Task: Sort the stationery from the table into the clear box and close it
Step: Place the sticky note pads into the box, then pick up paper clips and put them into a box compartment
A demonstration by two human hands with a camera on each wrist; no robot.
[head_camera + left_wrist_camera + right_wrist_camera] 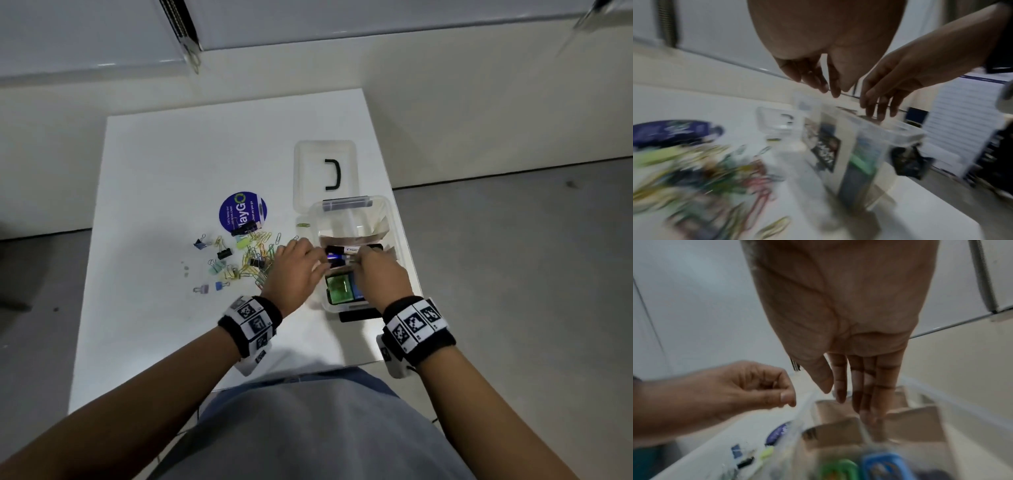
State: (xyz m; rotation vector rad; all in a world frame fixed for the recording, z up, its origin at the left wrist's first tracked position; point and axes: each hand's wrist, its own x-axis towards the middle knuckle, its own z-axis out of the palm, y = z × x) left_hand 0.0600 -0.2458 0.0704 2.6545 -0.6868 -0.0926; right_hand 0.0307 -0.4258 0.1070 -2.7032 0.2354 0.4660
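The clear box stands lidless at the table's right side, with cardboard dividers inside. Two markers, one white-and-black and one blue, lie crosswise in it between my hands. My left hand reaches over the box's left wall, fingers loosely curled and holding nothing, their tips at the markers' left end. My right hand hangs over the box with straight fingers pointing down among the dividers. A green and a blue item lie in the near compartment. Loose paper clips and binder clips lie scattered left of the box.
The clear lid with a black handle lies flat behind the box. A round blue sticker lies beyond the clips, and a single yellow clip beside the box. The box stands close to the table's right edge. A black flat thing shows at its near end.
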